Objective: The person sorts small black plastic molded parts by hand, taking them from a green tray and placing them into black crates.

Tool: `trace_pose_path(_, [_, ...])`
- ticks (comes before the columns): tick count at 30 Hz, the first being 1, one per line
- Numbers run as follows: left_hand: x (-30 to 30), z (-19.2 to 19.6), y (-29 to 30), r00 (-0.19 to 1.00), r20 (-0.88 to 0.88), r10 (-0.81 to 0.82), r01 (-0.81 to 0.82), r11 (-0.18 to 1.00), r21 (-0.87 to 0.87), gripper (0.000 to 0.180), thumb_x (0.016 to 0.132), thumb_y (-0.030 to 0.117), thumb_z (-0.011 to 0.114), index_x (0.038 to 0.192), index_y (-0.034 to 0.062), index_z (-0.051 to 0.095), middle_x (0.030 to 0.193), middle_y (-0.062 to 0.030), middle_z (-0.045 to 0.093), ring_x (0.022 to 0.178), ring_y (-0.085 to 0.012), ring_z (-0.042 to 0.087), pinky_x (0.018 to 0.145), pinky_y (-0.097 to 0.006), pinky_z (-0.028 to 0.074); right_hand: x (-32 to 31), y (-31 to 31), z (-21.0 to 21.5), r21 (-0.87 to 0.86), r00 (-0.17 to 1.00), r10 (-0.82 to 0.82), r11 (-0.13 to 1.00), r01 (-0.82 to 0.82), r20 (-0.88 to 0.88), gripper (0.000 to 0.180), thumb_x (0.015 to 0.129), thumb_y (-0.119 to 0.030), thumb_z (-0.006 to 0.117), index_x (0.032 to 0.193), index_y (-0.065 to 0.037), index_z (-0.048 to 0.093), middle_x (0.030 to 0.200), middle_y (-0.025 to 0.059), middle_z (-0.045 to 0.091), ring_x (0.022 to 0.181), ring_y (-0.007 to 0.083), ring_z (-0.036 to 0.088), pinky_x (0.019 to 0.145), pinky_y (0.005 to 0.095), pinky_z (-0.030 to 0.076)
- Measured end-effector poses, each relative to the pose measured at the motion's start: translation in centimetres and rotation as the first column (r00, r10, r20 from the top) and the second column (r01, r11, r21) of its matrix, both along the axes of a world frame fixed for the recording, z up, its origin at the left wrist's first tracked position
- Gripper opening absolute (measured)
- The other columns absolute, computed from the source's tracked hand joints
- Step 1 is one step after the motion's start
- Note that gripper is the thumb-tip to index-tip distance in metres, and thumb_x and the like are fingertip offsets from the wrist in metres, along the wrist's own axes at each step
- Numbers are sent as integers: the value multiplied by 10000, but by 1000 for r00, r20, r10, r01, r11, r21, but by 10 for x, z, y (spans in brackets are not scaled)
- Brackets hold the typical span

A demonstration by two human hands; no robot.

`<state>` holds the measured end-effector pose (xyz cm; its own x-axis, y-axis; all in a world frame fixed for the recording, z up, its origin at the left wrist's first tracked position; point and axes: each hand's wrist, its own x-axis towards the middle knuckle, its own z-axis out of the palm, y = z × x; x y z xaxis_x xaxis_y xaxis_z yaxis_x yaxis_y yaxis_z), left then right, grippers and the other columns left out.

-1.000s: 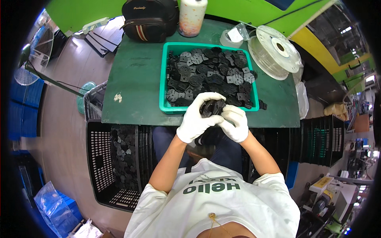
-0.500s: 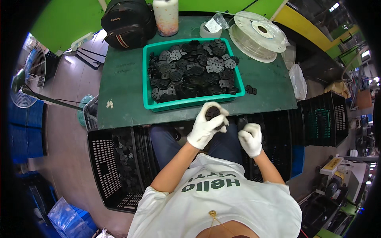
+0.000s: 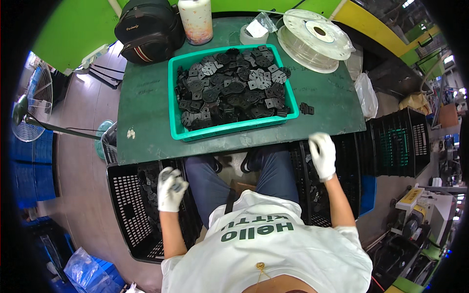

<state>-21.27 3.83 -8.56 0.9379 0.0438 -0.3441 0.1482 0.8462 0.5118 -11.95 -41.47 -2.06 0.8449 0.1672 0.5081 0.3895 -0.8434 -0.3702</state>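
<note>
White-gloved left hand (image 3: 171, 188): curled shut around a small black plastic part (image 3: 172, 175), over the black crate (image 3: 132, 215) at the left knee.
Right hand (image 3: 322, 155): gloved, fingers spread loosely, holding nothing, above the right black crate (image 3: 312, 195).
Table (image 3: 146, 117): green; a teal tray (image 3: 229, 90) heaped with black parts.
Far edge: black bag (image 3: 149, 29), clear spool (image 3: 315, 41).

Ahead of my fingertips I see the dark green table (image 3: 146, 122) carrying a teal tray (image 3: 173, 97) of black parts, a black bag (image 3: 146, 29), a pale bottle (image 3: 195, 19), a clear spool (image 3: 315, 41), and one loose black part (image 3: 306, 108) beyond my right fingers.
</note>
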Motion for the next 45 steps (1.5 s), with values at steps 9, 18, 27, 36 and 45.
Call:
trace_pose_path(9, [-88,-76,132,490,-296,820,63,305,950,829,773,316,700,1387,3,240,1323,-165,413,1151,-268,462,980,-373,378,130,110,58,-203,992,22,979,3,122,362,749,-359,654,953,-67,592,795,80,581,761,281,512,671,394,419])
trace_pose_path(18, [35,37,1,781,375,499,-429,-9,903,350,854,12,544,1193,-28,466,1169,-141,529,1029,-197,531,911,-289,421,155,128,41,-166,992,-47,986,26,-120,319,710,-291,697,939,-96,591,825,90,597,810,284,554,716,383,449])
trace_pose_path(27, [152,119,-118,780,485,-395,-566,-113,817,474,750,91,652,1190,0,503,1224,-169,505,1107,-303,509,933,-360,421,102,161,64,291,929,369,892,-347,-22,130,763,-142,635,868,-69,611,831,100,599,813,276,589,706,359,478])
trace_pose_path(36, [167,94,-128,939,197,-283,-52,451,891,142,903,81,511,997,-8,570,866,-85,632,687,-109,589,622,-248,489,140,110,53,29,979,203,979,-203,22,138,757,-137,643,888,-111,606,847,62,587,816,272,559,719,373,467])
trace_pose_path(45, [183,81,-120,993,-32,115,-117,989,-89,235,879,127,589,1081,31,516,989,-122,579,796,-186,582,673,-324,517,192,114,51,-482,963,246,834,-269,-110,328,666,-135,699,966,-122,567,868,50,556,879,251,531,749,363,439])
